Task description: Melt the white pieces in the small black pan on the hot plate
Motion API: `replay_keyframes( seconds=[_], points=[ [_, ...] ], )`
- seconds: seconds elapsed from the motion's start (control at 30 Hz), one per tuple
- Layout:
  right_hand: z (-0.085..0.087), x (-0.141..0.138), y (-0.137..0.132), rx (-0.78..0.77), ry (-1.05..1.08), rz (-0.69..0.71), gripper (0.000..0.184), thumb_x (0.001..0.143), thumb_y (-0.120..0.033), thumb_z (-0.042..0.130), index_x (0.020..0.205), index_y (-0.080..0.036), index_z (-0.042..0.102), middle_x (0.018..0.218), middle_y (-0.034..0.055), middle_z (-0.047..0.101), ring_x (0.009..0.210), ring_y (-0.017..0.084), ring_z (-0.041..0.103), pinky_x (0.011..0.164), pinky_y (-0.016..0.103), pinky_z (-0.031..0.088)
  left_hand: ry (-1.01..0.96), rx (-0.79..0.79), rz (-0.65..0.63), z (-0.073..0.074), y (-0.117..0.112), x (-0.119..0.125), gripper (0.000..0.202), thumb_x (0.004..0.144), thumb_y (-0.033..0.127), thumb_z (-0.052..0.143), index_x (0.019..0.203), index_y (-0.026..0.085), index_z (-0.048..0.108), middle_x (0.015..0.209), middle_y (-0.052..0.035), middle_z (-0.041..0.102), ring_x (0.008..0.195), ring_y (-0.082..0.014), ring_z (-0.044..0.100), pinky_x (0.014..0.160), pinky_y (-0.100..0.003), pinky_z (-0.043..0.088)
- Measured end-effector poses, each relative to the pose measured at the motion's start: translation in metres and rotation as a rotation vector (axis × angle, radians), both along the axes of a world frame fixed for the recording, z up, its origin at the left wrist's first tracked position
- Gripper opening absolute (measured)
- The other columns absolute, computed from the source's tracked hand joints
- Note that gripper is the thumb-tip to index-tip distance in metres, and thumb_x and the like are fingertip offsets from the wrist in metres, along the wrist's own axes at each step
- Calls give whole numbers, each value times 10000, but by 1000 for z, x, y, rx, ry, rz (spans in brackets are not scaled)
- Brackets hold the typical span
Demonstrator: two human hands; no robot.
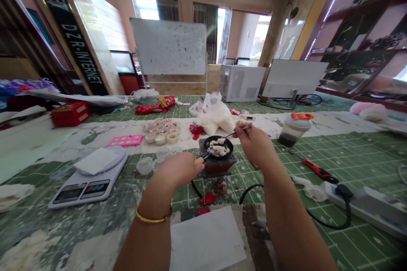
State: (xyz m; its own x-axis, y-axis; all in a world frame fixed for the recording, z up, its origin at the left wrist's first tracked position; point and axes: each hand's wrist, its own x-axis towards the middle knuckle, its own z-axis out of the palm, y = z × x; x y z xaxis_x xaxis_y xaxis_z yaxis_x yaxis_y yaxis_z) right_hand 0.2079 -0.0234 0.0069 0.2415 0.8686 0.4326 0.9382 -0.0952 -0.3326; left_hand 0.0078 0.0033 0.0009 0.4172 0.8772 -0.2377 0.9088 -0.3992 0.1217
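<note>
My left hand (181,169) is closed around the wooden-ended handle of a small black frying pan (231,150). The pan sits on a small dark electric hot plate (219,167). White lumpy stuff (218,148), perhaps wax, lies in the pan. Between the fingers of my right hand (254,139) is a thin stirring stick (229,135), its tip reaching into the white lumps. Just behind the pan stands a clear plastic bag (214,118) of white material. Left of it are several small filled cups (160,131) with red bits on top.
A kitchen scale (90,178) with white paper on it stands at left, near a pink mould (126,140). At right are a lidded cup (294,129), a red-and-black screwdriver (319,171) and a power strip (365,207). Black cable runs in front of the hot plate. White paper (208,239) lies nearest me.
</note>
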Motion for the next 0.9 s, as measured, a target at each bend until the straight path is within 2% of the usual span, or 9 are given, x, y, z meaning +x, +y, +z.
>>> replay_keyframes(
  seconds=[0.17, 0.3, 0.43, 0.6, 0.77, 0.9],
  points=[
    [-3, -3, 3, -101, -22, 51, 323, 829, -333, 330, 844, -162, 603, 809, 73, 637, 767, 175, 560, 652, 251, 333, -39, 10, 0, 2, -2, -1, 532, 727, 559, 269, 670, 153, 609, 689, -107, 629, 600, -209, 569, 479, -260, 336],
    [0, -6, -1, -54, -30, 57, 344, 838, -353, 314, 838, -178, 611, 862, 61, 632, 792, 165, 556, 668, 247, 327, -33, 1, -12, 4, -3, -1, 508, 733, 543, 284, 665, 152, 602, 684, -95, 626, 598, -207, 572, 480, -256, 342],
    [3, -7, -5, -131, -37, 61, 315, 829, -335, 339, 856, -161, 601, 825, 77, 636, 788, 170, 560, 659, 247, 333, -36, 6, 3, 4, -3, -1, 495, 724, 536, 306, 693, 145, 608, 707, -103, 632, 609, -204, 573, 484, -254, 345],
    [5, -8, -11, -65, -36, 59, 358, 836, -372, 309, 841, -174, 607, 857, 68, 627, 779, 169, 550, 658, 251, 329, -27, 16, -15, 2, -2, 0, 520, 734, 549, 275, 716, 160, 620, 743, -112, 640, 603, -208, 562, 500, -274, 350],
    [4, -10, -10, -116, -51, 87, 309, 823, -342, 347, 816, -163, 599, 791, 72, 630, 742, 170, 548, 639, 251, 320, -31, 10, -23, -2, 1, -2, 563, 721, 588, 258, 693, 158, 620, 713, -107, 634, 553, -185, 540, 474, -264, 320],
    [10, -9, -19, 6, -15, 89, 366, 855, -364, 264, 840, -207, 594, 900, 35, 619, 809, 161, 535, 677, 244, 321, -61, 51, -48, -2, 1, -3, 589, 739, 581, 209, 679, 153, 609, 715, -108, 630, 553, -188, 531, 452, -267, 293]
  ],
)
